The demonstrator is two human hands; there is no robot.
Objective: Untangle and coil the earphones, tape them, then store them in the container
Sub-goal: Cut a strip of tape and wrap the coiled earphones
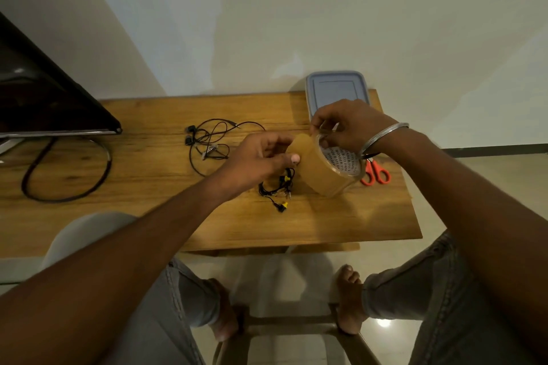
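Observation:
A wide roll of brown tape (pixel 326 170) is held above the wooden table (pixel 148 187). My right hand (pixel 350 124) grips the roll from above, fingers curled over its rim. My left hand (pixel 261 157) pinches the loose end of the tape, pulled a short way off the roll. Below the hands lies a coiled pair of black earphones with yellow tips (pixel 277 188). A second black pair (pixel 207 142) lies loose and tangled further left. The container (pixel 336 92), with its blue-grey lid on, stands at the table's far right edge.
Red-handled scissors (pixel 376 173) lie right of the tape, partly hidden by my wrist. A dark monitor (pixel 44 92) stands at the far left with a thick black cable (pixel 65 169) looped on the table. My knees and feet show below the table's front edge.

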